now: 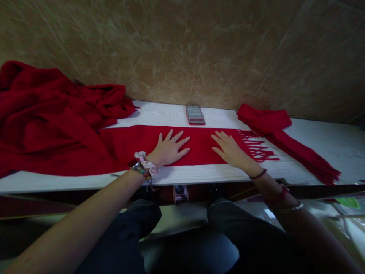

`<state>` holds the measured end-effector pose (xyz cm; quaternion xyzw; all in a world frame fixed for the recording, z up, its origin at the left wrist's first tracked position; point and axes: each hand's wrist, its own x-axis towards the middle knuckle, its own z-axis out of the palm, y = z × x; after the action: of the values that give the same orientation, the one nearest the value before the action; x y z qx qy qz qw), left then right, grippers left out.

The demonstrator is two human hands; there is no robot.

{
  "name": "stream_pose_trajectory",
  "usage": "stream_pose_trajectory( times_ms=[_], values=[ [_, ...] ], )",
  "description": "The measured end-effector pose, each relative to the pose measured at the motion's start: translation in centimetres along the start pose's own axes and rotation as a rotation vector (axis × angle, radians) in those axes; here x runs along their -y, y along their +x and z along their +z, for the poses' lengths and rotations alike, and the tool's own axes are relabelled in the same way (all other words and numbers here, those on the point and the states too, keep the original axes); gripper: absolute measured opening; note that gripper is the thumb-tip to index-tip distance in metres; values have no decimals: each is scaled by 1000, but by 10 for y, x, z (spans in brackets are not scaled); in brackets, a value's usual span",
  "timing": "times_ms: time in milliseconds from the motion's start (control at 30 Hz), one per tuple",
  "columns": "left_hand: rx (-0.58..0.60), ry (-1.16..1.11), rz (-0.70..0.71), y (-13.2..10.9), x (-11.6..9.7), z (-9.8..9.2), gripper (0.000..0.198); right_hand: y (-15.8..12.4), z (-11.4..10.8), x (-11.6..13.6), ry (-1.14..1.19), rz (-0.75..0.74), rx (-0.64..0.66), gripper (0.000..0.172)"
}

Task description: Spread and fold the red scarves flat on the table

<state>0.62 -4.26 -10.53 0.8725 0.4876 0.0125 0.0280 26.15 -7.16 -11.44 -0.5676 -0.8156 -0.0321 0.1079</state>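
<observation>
A red scarf lies flat along the white tabletop, its fringe spread out at the right end. Fingers spread, my left hand rests flat on the middle of the scarf. My right hand also lies open on it, close to the fringed end. Neither hand grips the cloth. Toward the left, the scarf runs into a big crumpled heap of red cloth; where one ends and the other begins is hard to tell.
A folded red scarf lies bent on the right, its fringe toward the front edge. Behind the flat scarf is a phone-like object, blurred out. A brown marbled wall rises behind the narrow white table. My legs are below the front edge.
</observation>
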Motion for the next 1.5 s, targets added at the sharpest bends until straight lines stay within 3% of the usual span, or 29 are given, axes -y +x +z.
stream_pose_trajectory(
  times_ms=[67, 167, 333, 433, 533, 700, 900, 1100, 1267, 1500],
  values=[
    [-13, 2, -2, 0, 0, 1, 54, 3, 6, 7, 24, -19, 54, 48],
    [-36, 2, 4, -2, 1, 2, 53, -4, 4, -11, 39, 39, 27, 46],
    [-123, 25, 113, -10, -1, -6, 49, -35, -28, -61, -61, 111, -3, 33],
    [-76, 4, 241, -17, -5, -12, 53, -53, -48, -74, -107, 81, 108, 29],
    [26, -17, 336, -20, -8, -13, 59, -65, -57, -73, -116, 23, 197, 34],
    [134, -8, 314, -18, -2, -9, 60, -67, -52, -67, -150, -62, 190, 38],
    [31, 17, 349, -19, 19, -6, 48, -58, -40, -52, -188, -218, 102, 31],
    [-81, 112, 402, -25, 37, -13, 40, -64, -43, -50, -136, -187, 147, 43],
    [-75, 234, 348, -33, 34, -31, 51, -70, -45, -57, -85, -127, 175, 45],
    [-60, 250, 397, -38, 23, -39, 44, -72, -42, -60, -107, -78, 111, 37]
  ],
)
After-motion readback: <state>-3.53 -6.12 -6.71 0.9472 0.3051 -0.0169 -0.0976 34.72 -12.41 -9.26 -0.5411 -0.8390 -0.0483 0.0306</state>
